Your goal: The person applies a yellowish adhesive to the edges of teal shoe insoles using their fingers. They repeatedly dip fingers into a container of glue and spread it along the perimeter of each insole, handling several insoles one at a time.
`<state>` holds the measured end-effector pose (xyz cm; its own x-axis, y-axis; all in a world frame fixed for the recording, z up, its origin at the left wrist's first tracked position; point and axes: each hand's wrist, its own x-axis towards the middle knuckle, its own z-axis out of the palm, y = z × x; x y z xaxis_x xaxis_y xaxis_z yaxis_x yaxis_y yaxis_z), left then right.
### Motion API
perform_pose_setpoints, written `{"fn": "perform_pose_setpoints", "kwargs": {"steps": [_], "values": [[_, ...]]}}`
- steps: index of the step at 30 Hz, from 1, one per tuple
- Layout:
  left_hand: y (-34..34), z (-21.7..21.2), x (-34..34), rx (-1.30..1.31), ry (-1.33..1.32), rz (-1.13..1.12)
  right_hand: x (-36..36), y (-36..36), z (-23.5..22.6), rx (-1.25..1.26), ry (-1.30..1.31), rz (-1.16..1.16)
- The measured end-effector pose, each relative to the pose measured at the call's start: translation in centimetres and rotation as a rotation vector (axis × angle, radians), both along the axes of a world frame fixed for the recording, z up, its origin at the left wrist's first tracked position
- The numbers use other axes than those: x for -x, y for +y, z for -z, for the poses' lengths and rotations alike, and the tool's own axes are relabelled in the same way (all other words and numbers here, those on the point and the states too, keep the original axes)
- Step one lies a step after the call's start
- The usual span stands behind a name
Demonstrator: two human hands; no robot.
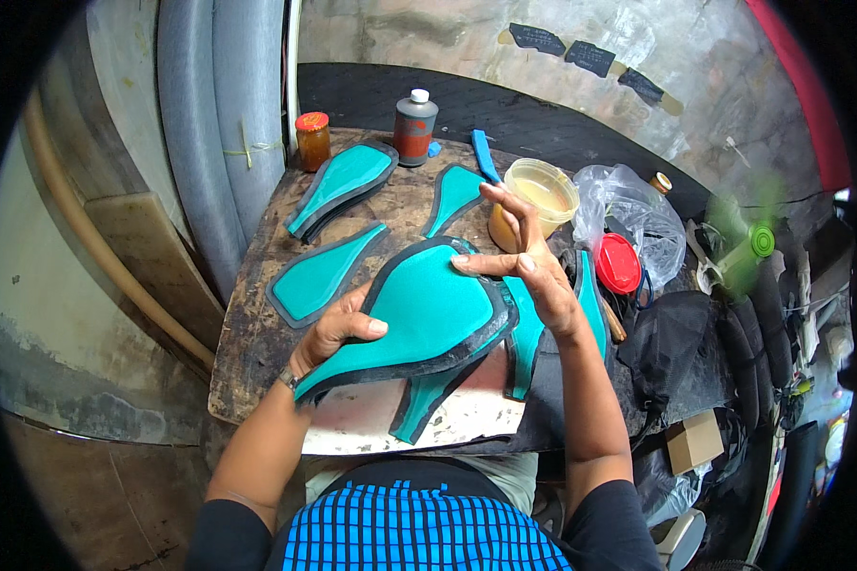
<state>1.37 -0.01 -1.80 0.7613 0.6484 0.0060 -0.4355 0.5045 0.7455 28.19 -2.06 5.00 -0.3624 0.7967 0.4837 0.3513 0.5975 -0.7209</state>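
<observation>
left hand (338,328) fingers under teal piece (424,314); green bottle (747,249) blurred

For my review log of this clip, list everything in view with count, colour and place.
held teal piece: one, teal with black rim, centre
teal pieces on table: at least six, teal and black, spread over the top
table: one, worn brown
jar: one, orange lid, far left
bottle: one, grey-red, white cap, far edge
tub: one, translucent yellowish, far right
red lid: one, right
plastic bag: one, clear, right
left hand: grips piece's left edge
right hand: fingertips on piece's top right
</observation>
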Motion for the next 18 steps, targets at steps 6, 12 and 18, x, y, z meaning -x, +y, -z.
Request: {"fn": "perform_pose_setpoints", "kwargs": {"steps": [6,12,18], "values": [[0.2,0.5,-0.1,0.009,-0.057,-0.051,-0.4,-1.4,1.9,0.131,0.255,-0.077],[0.3,0.6,-0.2,-0.012,-0.087,-0.151,1.5,-3.9,2.7,-0.072,0.109,0.197],[0.9,0.8,-0.3,-0.003,-0.147,-0.162,3.5,-6.0,3.6,-0.356,-0.216,0.328]]}}
